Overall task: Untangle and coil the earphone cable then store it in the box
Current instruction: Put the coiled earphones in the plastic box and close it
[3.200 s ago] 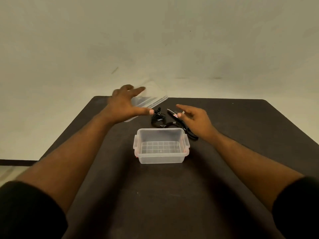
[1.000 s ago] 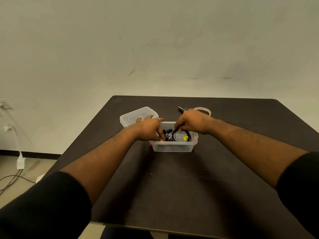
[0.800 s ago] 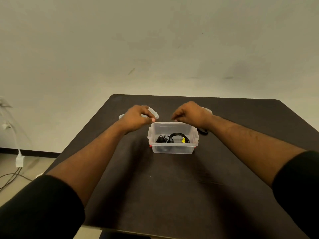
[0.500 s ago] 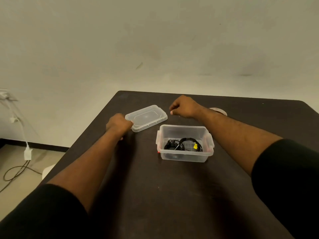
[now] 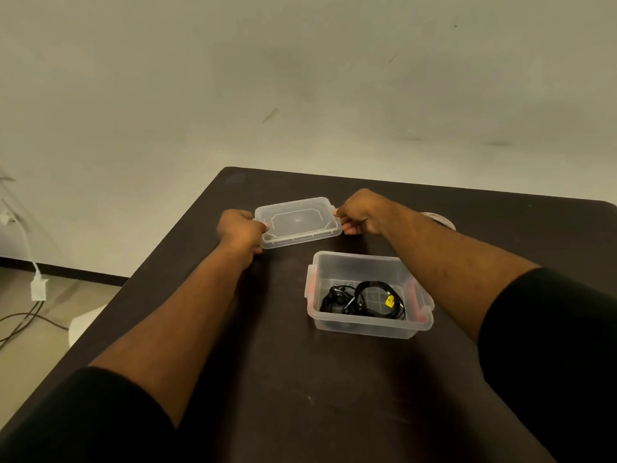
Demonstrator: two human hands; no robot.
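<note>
A dark brown table point(image 5: 300, 396) with a rounded far corner fills the lower part of the view. Behind the table rises a plain off-white wall point(image 5: 300, 78) with a few faint scuff marks. To the left of the table, a black baseboard point(image 5: 66, 270) meets a beige floor point(image 5: 33, 329), where thin cables point(image 5: 20, 324) trail below a white plug point(image 5: 37, 289).

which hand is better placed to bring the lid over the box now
Right, slightly. Both hands grip the lid, the left hand at its left end, the right hand at its right end. The box, earphone cable inside, lies toward the right hand's side, so it probably leads while the left steadies.
</note>
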